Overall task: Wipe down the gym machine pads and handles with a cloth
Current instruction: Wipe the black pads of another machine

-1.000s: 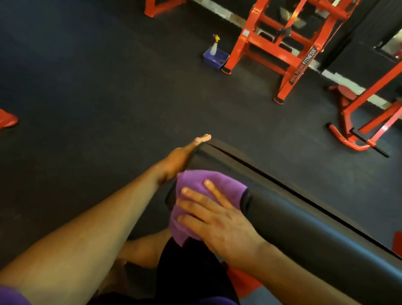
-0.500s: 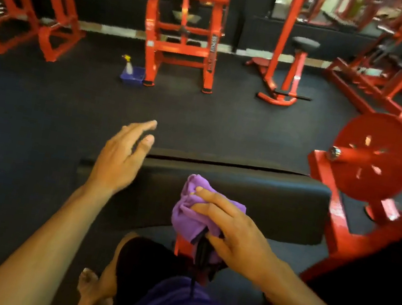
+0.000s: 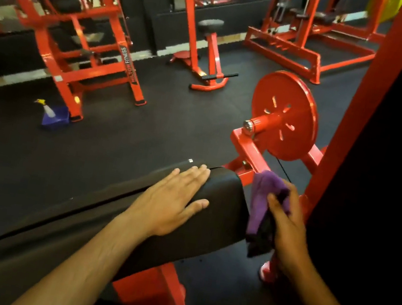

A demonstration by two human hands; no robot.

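Two hands are working: left hand [image 3: 170, 200] resting flat, fingers together, on the black pad [image 3: 212, 223]; right hand [image 3: 286, 225] is apparently clutching the purple cloth [image 3: 262, 202] beside the pad's end.

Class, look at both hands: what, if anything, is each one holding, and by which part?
The right hand grips the purple cloth around its bunched middle. The left hand holds nothing; it rests flat on the black pad.
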